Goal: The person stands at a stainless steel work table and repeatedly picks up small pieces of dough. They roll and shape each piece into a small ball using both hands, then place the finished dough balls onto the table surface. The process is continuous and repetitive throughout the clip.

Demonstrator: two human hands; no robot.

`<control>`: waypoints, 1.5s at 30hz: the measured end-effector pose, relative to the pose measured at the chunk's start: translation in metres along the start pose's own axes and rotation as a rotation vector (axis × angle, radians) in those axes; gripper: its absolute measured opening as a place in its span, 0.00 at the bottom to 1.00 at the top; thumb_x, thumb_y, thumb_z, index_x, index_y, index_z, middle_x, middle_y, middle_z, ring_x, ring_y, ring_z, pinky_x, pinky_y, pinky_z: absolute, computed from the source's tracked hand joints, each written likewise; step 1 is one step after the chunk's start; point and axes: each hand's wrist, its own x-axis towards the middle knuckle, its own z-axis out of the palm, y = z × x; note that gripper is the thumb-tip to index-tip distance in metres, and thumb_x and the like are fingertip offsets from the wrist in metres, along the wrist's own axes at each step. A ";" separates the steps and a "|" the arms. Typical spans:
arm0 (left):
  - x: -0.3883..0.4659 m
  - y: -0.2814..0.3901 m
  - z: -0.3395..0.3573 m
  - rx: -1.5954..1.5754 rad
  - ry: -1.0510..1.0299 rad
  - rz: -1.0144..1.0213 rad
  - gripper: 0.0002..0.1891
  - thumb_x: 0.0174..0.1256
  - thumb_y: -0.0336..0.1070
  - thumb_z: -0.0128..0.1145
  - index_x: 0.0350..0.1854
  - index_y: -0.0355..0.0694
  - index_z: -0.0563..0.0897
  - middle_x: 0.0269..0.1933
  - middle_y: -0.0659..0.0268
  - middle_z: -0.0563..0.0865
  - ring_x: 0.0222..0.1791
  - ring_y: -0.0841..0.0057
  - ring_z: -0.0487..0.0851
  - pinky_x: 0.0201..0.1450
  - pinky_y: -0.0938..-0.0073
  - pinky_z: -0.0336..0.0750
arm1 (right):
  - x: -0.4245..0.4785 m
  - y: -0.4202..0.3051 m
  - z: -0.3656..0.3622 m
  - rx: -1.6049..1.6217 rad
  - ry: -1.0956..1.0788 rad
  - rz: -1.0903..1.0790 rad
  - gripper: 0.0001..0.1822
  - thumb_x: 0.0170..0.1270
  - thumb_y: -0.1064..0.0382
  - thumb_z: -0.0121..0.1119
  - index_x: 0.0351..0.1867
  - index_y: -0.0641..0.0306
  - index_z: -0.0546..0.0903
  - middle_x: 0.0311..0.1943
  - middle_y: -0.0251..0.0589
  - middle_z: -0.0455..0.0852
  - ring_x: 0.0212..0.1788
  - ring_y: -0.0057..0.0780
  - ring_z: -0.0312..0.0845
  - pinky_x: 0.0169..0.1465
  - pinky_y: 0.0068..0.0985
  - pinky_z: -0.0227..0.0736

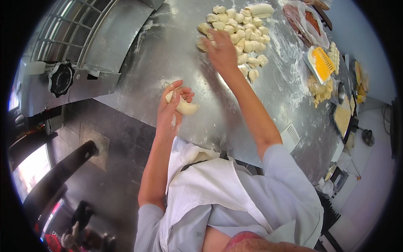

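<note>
A curved length of pale dough [185,106] rests in my left hand [171,102], with the fingers and thumb closed around its upper end. My right hand [221,50] reaches over the left side of a group of small dough pieces [248,46]; its fingers are spread at a piece at the group's left edge, and whether they touch it I cannot tell. A thicker dough roll [259,10] lies at the far end of the group. All of this dough outside my left hand sits on a floured metal table [176,60].
A metal machine with a black knob [61,79] stands at the left. Along the right are a plastic bag [311,26], a yellow slotted tool [322,64], a crumbly heap [321,89], a metal bowl [339,92] and a white slotted scraper [290,137]. Another person's arm [319,4] shows at the top right.
</note>
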 end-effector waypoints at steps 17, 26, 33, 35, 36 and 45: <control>-0.048 0.012 0.022 1.019 -0.427 -0.036 0.23 0.69 0.36 0.65 0.64 0.35 0.78 0.51 0.54 0.89 0.54 0.67 0.87 0.56 0.68 0.78 | -0.157 -0.113 -0.090 0.422 -0.380 0.414 0.15 0.71 0.55 0.67 0.50 0.62 0.81 0.38 0.38 0.87 0.38 0.30 0.85 0.42 0.29 0.81; -0.051 -0.008 -0.008 0.808 -0.520 -0.118 0.05 0.68 0.28 0.58 0.41 0.34 0.84 0.32 0.71 0.83 0.36 0.86 0.77 0.39 0.74 0.75 | -0.174 -0.129 -0.073 0.203 -0.303 0.178 0.13 0.66 0.56 0.72 0.41 0.60 0.83 0.35 0.41 0.87 0.32 0.38 0.85 0.37 0.31 0.80; -0.058 0.012 0.031 1.214 -0.364 0.129 0.15 0.72 0.38 0.63 0.55 0.37 0.80 0.43 0.47 0.88 0.41 0.54 0.87 0.47 0.60 0.79 | -0.122 -0.081 -0.034 0.017 -0.256 0.386 0.19 0.68 0.48 0.70 0.38 0.62 0.80 0.29 0.47 0.86 0.29 0.46 0.84 0.36 0.39 0.78; -0.065 0.007 0.045 1.317 -0.529 0.284 0.16 0.71 0.37 0.63 0.56 0.38 0.77 0.42 0.47 0.86 0.38 0.59 0.85 0.45 0.64 0.79 | -0.095 -0.053 -0.026 -0.030 -0.309 0.489 0.23 0.68 0.44 0.70 0.38 0.63 0.79 0.31 0.48 0.85 0.32 0.47 0.84 0.38 0.41 0.76; -0.064 0.006 0.048 1.183 -0.580 0.359 0.21 0.71 0.37 0.64 0.63 0.41 0.77 0.41 0.54 0.87 0.38 0.66 0.85 0.46 0.67 0.79 | -0.090 -0.043 -0.022 0.048 -0.217 0.387 0.23 0.68 0.44 0.70 0.38 0.64 0.79 0.34 0.48 0.85 0.35 0.47 0.84 0.40 0.41 0.76; -0.044 -0.006 -0.007 0.429 -0.126 -0.118 0.22 0.81 0.41 0.58 0.70 0.35 0.74 0.45 0.63 0.85 0.42 0.78 0.83 0.47 0.75 0.78 | -0.042 -0.012 -0.002 0.072 -0.026 0.211 0.17 0.73 0.51 0.65 0.50 0.64 0.86 0.41 0.47 0.86 0.41 0.49 0.84 0.47 0.38 0.79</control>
